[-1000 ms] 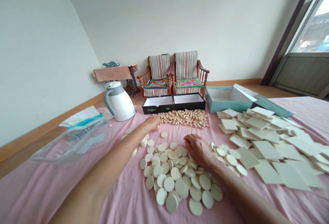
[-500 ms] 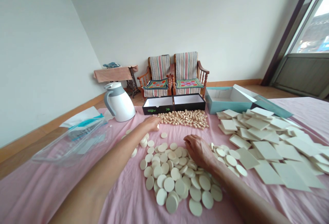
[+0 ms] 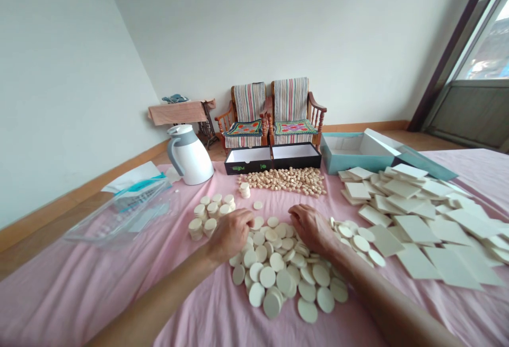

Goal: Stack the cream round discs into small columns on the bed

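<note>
My left hand point(image 3: 234, 233) hovers at the upper left edge of a loose pile of round cream discs point(image 3: 267, 277). Its fingers are curled down and their tips are hidden. My right hand point(image 3: 312, 228) rests by the pile's upper right edge, fingers bent under; whatever they hold, if anything, is out of sight. One single disc point(image 3: 258, 205) lies between and beyond the hands. Several short stacks of discs point(image 3: 212, 209) stand left of my left hand. Farther off, another small stack point(image 3: 244, 190) stands beside a spread of small wooden beads point(image 3: 286, 180).
A white and grey jug point(image 3: 191, 157) and a clear plastic package point(image 3: 127, 206) are at left. Two black open trays point(image 3: 248, 166) stand behind the beads. At right are square cream tiles point(image 3: 413, 230) and a light blue box point(image 3: 345, 162). Pink cloth point(image 3: 167, 294) covers the surface.
My left hand has drawn back from beside the beads to the disc pile, leaving a small stack standing there. The row of stacks at left is uncovered. My right hand has barely moved.
</note>
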A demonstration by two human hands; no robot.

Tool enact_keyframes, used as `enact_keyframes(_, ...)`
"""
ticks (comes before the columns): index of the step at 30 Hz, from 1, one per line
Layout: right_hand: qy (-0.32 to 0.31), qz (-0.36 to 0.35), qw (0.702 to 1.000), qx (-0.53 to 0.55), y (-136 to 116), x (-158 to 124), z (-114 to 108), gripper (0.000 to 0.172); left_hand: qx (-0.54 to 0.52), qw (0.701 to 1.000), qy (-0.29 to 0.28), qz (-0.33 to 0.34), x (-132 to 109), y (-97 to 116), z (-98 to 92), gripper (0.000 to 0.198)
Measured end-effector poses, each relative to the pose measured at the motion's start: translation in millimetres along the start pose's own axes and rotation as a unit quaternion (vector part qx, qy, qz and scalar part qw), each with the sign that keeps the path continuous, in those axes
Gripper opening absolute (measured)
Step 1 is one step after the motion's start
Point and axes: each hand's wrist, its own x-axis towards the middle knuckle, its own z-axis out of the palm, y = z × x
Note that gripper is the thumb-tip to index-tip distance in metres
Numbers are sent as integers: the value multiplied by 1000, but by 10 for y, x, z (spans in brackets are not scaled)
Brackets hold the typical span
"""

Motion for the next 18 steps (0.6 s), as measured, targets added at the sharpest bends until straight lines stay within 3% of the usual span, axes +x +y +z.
enact_keyframes(3,4,2,1000,2,-19,-3,-27,20,-4,999,23,35,-222,70,158,21)
enact_keyframes(8,9,7,1000,10,-1,0,-41,21,-16,995,82,57,-304,34,276,22)
enact_keyframes(13,18,18,999,32,-13,46,2,19,-31,995,57,70,-339,30,264,23)
enact_keyframes(18,-57,-34,998,0,-240,268,45,23,-61,996,43,55,-344,25,249,23)
